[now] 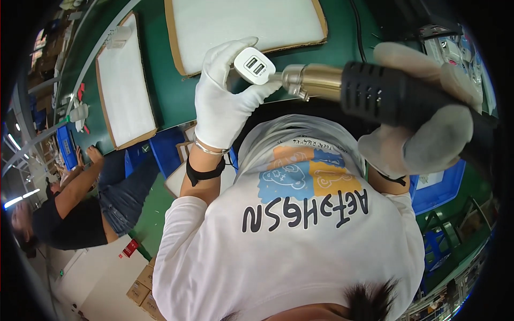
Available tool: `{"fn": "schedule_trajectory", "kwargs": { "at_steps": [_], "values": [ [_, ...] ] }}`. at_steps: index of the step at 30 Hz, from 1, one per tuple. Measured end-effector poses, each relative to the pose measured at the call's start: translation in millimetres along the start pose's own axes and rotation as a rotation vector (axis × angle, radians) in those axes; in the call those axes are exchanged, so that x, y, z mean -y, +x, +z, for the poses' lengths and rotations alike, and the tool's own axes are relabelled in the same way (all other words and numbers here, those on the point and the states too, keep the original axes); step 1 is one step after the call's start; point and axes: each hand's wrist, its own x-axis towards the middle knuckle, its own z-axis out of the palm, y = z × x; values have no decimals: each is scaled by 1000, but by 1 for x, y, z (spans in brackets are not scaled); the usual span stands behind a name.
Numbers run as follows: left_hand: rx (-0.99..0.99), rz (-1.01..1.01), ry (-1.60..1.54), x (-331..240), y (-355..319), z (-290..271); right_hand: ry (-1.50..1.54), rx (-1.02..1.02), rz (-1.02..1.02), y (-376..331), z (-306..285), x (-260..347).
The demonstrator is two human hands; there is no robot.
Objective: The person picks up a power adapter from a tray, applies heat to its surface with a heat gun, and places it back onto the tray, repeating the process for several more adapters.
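Note:
My left hand [217, 107], in a white glove, pinches a small white dual-port USB charger [255, 66] between thumb and fingers. Its face with two dark rectangular ports is turned up. From the right, a hot-air gun [369, 92] with a metal barrel and a slotted black body points its narrow nozzle at the charger's edge. Nozzle and charger look nearly in contact; whether they touch I cannot tell. My right hand [439, 142], also gloved and somewhat blurred, is wrapped round the gun's black body, fingers above and below it.
On the green table [155, 59] lie two white foam-lined trays [246, 24] with cardboard rims. A black cable [357, 32] runs beyond the gun. A blue bin [440, 187] stands at the right. Another person [80, 208] works at the far left, near a blue box [66, 147].

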Motion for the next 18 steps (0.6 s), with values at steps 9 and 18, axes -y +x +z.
{"fn": "schedule_trajectory", "kwargs": {
  "at_steps": [9, 18],
  "values": [
    [-43, 30, 167, 20, 11, -18, 43, 51, 115, 24, 21, -2],
    [-95, -94, -24, 14, 5, -6, 89, 93, 226, 16, 10, 10]
  ]
}}
